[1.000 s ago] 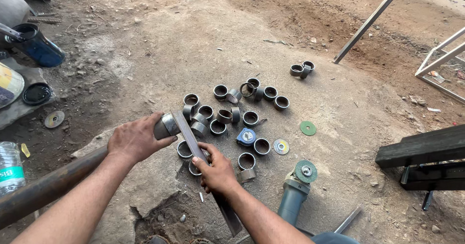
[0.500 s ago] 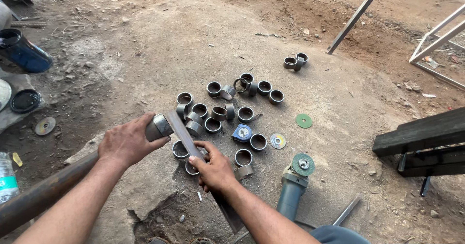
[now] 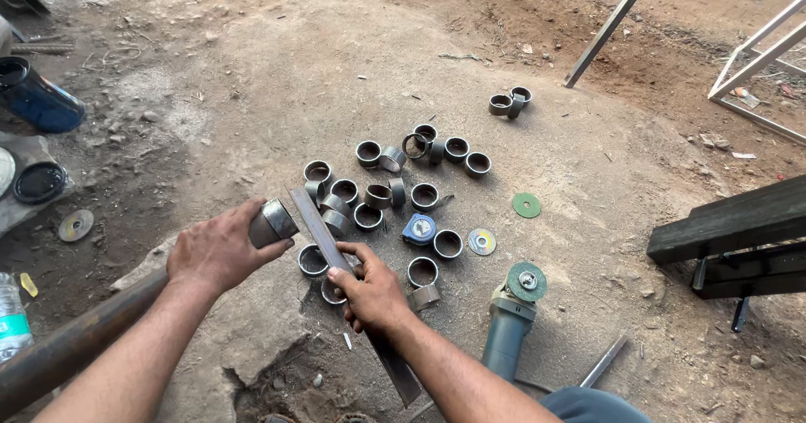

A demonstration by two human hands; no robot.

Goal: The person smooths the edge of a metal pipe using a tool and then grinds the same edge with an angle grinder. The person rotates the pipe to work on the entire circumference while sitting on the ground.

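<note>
Left hand [image 3: 220, 251] clamps the pipe [image 3: 126, 310] end — right hand [image 3: 372, 289] grips a flat steel strip [image 3: 323, 237] (cut rings [image 3: 395, 192] beyond).

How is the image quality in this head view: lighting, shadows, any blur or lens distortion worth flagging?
Head view: soft, even daylight with weak shadows and no harsh glare; the left hand on the pipe, the right hand on the flat metal strip and the cut rings are sharp; the wide lens bows the frame edges; the top corners look slightly washed out.
</note>
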